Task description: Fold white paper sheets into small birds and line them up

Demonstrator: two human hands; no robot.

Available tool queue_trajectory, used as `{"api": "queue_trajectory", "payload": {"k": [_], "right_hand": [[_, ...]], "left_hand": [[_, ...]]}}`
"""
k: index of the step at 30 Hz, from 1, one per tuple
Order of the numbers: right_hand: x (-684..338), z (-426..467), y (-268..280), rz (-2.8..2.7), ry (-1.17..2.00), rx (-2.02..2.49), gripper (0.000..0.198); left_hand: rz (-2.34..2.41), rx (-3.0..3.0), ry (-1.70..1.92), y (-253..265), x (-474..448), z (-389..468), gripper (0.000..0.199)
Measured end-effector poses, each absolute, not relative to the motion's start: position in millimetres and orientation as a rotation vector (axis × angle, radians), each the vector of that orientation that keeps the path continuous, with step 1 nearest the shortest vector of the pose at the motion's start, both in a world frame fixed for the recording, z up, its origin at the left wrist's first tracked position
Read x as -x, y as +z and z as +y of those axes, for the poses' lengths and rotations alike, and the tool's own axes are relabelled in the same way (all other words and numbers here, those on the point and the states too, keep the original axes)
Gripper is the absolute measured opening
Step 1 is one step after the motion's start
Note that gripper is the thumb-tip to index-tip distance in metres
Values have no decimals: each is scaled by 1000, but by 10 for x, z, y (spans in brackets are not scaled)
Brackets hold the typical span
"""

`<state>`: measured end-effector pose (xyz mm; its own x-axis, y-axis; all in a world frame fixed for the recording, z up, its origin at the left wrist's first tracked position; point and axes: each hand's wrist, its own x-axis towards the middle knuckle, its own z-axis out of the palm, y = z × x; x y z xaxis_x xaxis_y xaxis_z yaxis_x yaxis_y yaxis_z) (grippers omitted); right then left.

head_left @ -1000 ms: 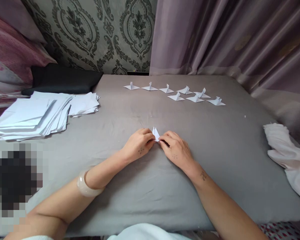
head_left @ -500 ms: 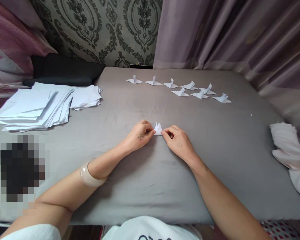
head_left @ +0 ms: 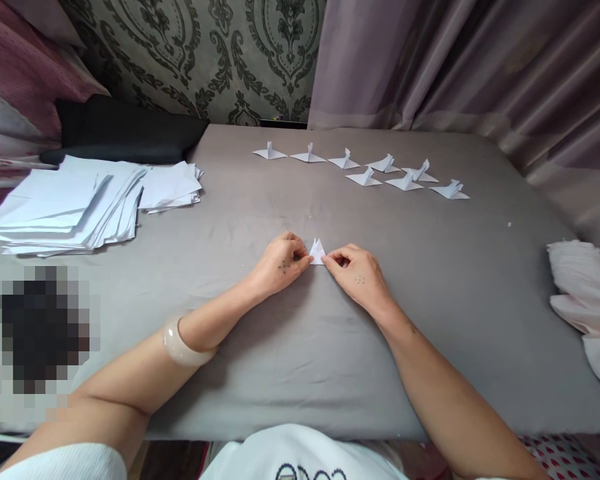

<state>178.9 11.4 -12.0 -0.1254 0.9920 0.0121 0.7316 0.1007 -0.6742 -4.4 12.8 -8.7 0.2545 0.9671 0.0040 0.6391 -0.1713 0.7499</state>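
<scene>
A small piece of folded white paper (head_left: 318, 253), roughly triangular with two points at its top, is held over the middle of the grey cloth. My left hand (head_left: 283, 262) pinches its left lower corner between thumb and fingertips. At the right lower corner, my right hand (head_left: 356, 268) pinches it the same way. Farther back, several folded paper birds (head_left: 310, 155) with spread wings and upright middles stand in two staggered rows.
Stacked white paper sheets (head_left: 45, 203) lie at the left, in front of a folded black cloth (head_left: 125, 127). A pale bunched cloth (head_left: 577, 280) rests at the right edge. Curtains (head_left: 380, 63) and a patterned wall border the grey-covered table (head_left: 260, 373).
The folded paper now shows two clear points at its top, where a more jagged edge showed before. Both hands keep their pinch. The whole view has shifted slightly.
</scene>
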Motion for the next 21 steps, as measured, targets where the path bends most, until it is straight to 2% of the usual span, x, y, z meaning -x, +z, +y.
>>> {"api": "queue_trajectory", "payload": {"k": [17, 21], "right_hand": [[-1775, 141, -74, -1909, 782, 1733, 19], [-1786, 138, -107, -1896, 762, 1724, 16]], "left_hand": [[1425, -2029, 672, -167, 59, 125, 15], [1452, -2162, 677, -166, 40, 77, 4]]}}
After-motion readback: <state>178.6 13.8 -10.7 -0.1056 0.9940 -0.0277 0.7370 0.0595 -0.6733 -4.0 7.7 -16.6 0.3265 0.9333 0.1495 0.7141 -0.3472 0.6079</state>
